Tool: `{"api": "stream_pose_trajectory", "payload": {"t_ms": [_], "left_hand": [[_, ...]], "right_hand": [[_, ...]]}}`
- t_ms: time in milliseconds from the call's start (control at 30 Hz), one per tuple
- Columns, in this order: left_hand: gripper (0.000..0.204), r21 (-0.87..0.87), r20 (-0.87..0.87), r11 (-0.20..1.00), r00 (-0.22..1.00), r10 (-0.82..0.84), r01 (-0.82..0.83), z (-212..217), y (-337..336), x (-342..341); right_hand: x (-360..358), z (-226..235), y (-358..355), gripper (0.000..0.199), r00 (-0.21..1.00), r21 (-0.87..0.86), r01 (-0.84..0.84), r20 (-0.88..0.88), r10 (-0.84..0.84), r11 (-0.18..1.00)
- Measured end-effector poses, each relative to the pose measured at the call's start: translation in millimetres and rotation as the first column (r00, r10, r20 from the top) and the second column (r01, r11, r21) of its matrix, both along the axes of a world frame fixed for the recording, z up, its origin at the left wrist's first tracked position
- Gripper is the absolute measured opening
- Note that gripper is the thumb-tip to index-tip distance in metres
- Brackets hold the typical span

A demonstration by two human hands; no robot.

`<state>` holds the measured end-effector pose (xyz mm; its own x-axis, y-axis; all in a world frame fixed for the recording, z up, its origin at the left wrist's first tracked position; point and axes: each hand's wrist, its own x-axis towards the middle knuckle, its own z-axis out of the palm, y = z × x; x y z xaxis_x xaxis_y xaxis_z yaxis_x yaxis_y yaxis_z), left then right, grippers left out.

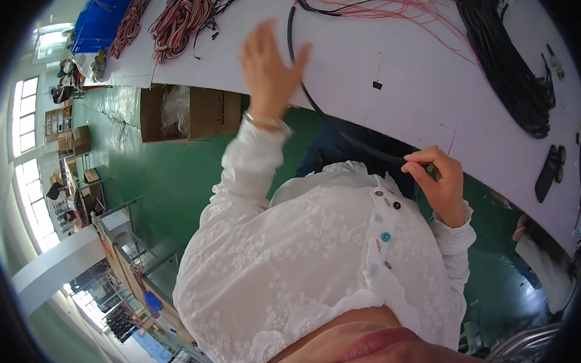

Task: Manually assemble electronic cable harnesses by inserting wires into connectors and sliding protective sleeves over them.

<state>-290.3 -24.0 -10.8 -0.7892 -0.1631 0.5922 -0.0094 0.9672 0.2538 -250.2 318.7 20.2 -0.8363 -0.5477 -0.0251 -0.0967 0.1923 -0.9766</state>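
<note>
A long black tube (pixel 384 156) runs from the far part of the table, over its near edge, and sags in front of my body. My right hand (pixel 441 179) pinches its near end between thumb and fingers. Thin red wire shows at the tube's far end. Left of the tube, my left hand (pixel 271 73) is raised over the table, slightly blurred, with its thumb apart from the fingers and nothing in it. Whether its thumb touches the tube I cannot tell. A small black piece (pixel 377 85) lies on the white table (pixel 410 113).
Red-and-black wire bundles (pixel 181 22) lie at the far left, near a blue bin (pixel 99 25). Loose red wires (pixel 403 11) spread at the back. A thick black cable bundle (pixel 507 65) and black-handled scissors (pixel 548 172) lie right. Below stands a cardboard box (pixel 218 112).
</note>
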Motion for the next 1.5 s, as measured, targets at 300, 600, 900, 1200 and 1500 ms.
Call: {"api": "stream_pose_trajectory", "payload": {"t_ms": [300,600,900,1200,1500], "left_hand": [[0.035,0.707,0.249,0.693,0.967,-0.06,-0.139,-45.2,-48.8,6.7],[0.014,0.658,0.102,0.751,0.982,-0.16,0.054,-24.5,-23.3,54.6],[0.015,0.743,-0.038,0.634,0.958,-0.284,0.217,5.1,31.3,90.8],[0.007,0.719,0.064,0.658,0.921,-0.384,0.224,28.2,56.3,94.8],[0.018,0.417,0.192,0.7,0.697,-0.691,0.579,112.5,10.2,105.1]], "right_hand": [[-0.1,-20.3,-58.2,0.015,0.894,-0.098,-0.346,0.267,0.359,0.933],[-8.2,-36.7,-93.6,0.027,0.759,-0.116,-0.527,0.382,0.527,0.842],[-47.7,-7.8,-122.4,0.043,0.931,-0.577,0.314,0.343,-0.125,0.754],[-49.6,4.8,-97.0,0.025,0.867,-0.667,0.495,0.415,-0.275,0.557],[-77.0,36.9,184.1,0.009,0.93,-0.928,0.367,0.363,-0.063,0.068]]}}
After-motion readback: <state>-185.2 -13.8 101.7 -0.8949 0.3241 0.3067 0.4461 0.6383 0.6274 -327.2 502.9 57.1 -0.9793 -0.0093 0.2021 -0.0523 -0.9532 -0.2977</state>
